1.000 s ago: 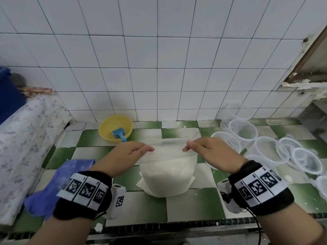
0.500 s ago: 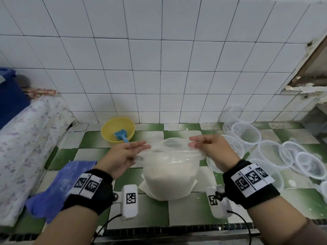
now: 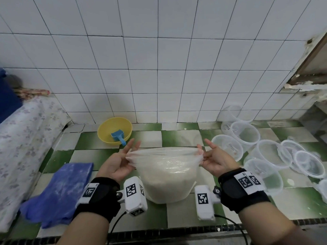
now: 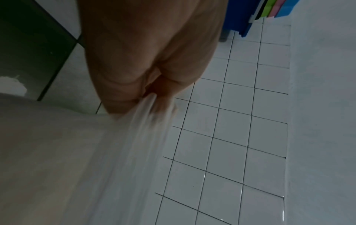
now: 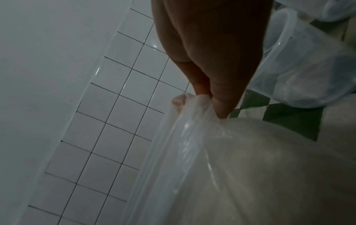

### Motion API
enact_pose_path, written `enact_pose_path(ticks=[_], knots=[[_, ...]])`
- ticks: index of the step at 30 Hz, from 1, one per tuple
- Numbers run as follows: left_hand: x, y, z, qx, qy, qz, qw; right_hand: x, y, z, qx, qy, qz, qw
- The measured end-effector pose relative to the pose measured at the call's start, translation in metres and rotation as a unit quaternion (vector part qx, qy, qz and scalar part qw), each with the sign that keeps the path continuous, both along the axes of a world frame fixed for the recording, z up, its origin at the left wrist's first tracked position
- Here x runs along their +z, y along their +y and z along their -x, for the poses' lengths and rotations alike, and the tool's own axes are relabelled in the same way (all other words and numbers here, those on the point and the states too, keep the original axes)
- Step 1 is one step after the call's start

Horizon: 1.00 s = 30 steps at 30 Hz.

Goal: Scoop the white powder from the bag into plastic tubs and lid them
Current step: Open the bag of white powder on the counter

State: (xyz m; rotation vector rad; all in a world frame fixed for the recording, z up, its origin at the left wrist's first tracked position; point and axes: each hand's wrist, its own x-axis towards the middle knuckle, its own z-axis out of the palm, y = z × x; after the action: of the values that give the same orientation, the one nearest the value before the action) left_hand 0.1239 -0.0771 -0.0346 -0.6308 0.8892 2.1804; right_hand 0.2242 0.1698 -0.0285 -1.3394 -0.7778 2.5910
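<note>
Bag (image 3: 168, 175): on table (image 3: 182, 214), holding white powder, between both hands.
Left hand (image 3: 117, 161): pinches left mouth edge.
Right hand (image 3: 216, 159): pinches right mouth edge.
Tubs (image 3: 245, 133): right of bag.

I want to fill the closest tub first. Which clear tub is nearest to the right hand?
The tub just beyond the right hand, leftmost of the cluster; the others sit farther right.

yellow bowl (image 3: 114, 130) | blue cloth (image 3: 58, 193) | floral fabric (image 3: 21, 138) | tiled wall (image 3: 159, 68)
</note>
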Motion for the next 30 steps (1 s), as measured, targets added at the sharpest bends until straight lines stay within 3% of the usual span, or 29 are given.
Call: enact_pose_path(ticks=[4,7,11,14,17,21,25,30], knots=[[-0.002,0.005,0.002,-0.024,0.026,0.041,0.999,-0.005,-0.003,-0.001,-0.004,0.001,-0.024,1.000],[0.001,0.003,-0.002,-0.081,0.089,0.111,0.987,-0.005,0.000,-0.006,0.043,0.003,-0.110,0.993],[0.001,-0.006,-0.010,-0.139,0.102,0.189,0.967,0.002,-0.005,-0.009,0.143,-0.067,-0.244,0.957],[0.002,-0.013,-0.014,-0.154,0.095,0.185,0.966,0.007,-0.012,-0.012,0.185,-0.098,-0.273,0.939],[0.006,-0.015,-0.016,-0.125,0.078,0.135,0.980,0.005,-0.015,-0.014,0.172,-0.093,-0.241,0.951],[0.002,-0.013,-0.019,-0.014,0.001,0.018,1.000,0.004,-0.014,-0.017,0.080,-0.046,-0.099,0.991],[-0.010,-0.009,-0.021,0.090,-0.058,-0.084,0.991,0.002,-0.014,-0.025,-0.026,0.014,0.032,0.999],[-0.020,-0.002,-0.027,0.068,-0.055,-0.051,0.995,-0.008,-0.016,-0.029,-0.089,0.024,0.086,0.992]])
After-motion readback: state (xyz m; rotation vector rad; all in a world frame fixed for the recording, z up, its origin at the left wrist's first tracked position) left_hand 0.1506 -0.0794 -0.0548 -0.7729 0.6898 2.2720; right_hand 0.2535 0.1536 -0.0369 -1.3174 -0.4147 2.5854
